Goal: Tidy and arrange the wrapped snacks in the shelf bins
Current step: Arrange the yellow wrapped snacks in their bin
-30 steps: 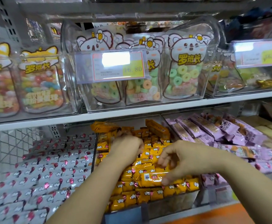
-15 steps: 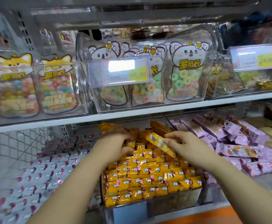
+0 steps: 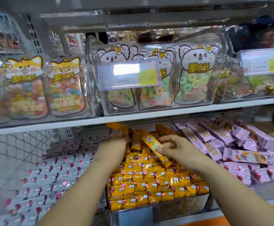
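White shop shelving (image 3: 149, 117) carries a clear plastic bin (image 3: 190, 205) of yellow wrapped snack bars (image 3: 149, 181); the right hand (image 3: 177, 147) pinches 1 tilted bar (image 3: 152, 144); the left hand (image 3: 115, 143) shows no readable grip.

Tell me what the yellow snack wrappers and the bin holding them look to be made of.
Yellow snack wrappers: probably thin glossy plastic film; they show glare spots and crinkled, crimped ends. Bin: clear rigid plastic, perhaps acrylic; the snacks show through its front wall.

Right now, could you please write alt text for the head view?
The right hand pinches a yellow snack bar over the middle bin; the left hand touches loose yellow bars behind it. White snacks lie left, purple snacks right.
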Tool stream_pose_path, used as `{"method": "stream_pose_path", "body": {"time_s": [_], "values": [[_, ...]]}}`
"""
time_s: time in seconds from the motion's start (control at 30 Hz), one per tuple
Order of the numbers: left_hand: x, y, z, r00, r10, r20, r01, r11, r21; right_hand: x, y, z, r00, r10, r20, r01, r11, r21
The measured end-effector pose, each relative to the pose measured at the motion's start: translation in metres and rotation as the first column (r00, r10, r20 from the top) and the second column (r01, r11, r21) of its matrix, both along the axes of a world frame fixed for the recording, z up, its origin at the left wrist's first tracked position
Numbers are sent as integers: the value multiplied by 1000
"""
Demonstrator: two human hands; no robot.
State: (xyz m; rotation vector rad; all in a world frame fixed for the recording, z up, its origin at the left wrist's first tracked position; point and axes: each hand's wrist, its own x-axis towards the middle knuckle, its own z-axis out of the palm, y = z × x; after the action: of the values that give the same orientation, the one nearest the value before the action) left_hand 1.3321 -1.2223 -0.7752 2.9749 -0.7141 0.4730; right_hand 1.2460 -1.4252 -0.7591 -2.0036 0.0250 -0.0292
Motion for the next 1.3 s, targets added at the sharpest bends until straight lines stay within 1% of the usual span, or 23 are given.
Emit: {"method": "stream_pose_path", "body": {"time_s": [0.13,0.2,0.27,0.33,0.47,0.57,0.67,0.73,0.8,0.87,0.93,1.07,1.17,1.3], "values": [[3,-3,-2,1000,13,17,-13,1000,-1,5,6,-1,1000,4,20,-5,1000,14],[4,-4,-2,999,24,27,-24,999,34,6,8,0,1000,13,18,-14,999,35],[2,-5,-1,999,39,30,-42,994,101,7,10,-1,1000,19,19,-20,999,42],[1,-5,1,1000,31,2,-31,986,164,9,12,-2,1000,2,27,-3,999,41],[-4,-4,9,993,38,-110,-17,983,184,15,17,-5,994,-84,71,80,995,58],[-9,-7,11,992,37,-124,-11,979,205,17,19,-4,984,-139,115,141,990,-6],[-12,-9,10,993,39,-113,-19,984,177,18,20,-4,971,-161,177,173,983,-60],[-12,-10,9,993,12,-114,2,992,122,19,19,-5,957,-182,226,198,979,-50],[-12,-13,10,989,-6,-148,18,997,80,21,16,-5,937,-218,273,236,971,-32],[-12,-17,8,990,7,-141,7,995,98,21,14,-4,910,-253,329,284,957,-49],[-10,-21,4,996,11,-85,2,989,146,21,12,-3,877,-285,388,333,941,-59],[-8,-31,2,998,-53,-28,57,985,164,20,9,-2,834,-323,447,402,911,-91],[-11,-39,6,997,-70,-41,75,986,149,16,7,0,808,-324,492,422,901,-98],[-12,-41,7,992,-87,-89,101,980,170,13,5,3,808,-291,513,415,898,-144]]}}
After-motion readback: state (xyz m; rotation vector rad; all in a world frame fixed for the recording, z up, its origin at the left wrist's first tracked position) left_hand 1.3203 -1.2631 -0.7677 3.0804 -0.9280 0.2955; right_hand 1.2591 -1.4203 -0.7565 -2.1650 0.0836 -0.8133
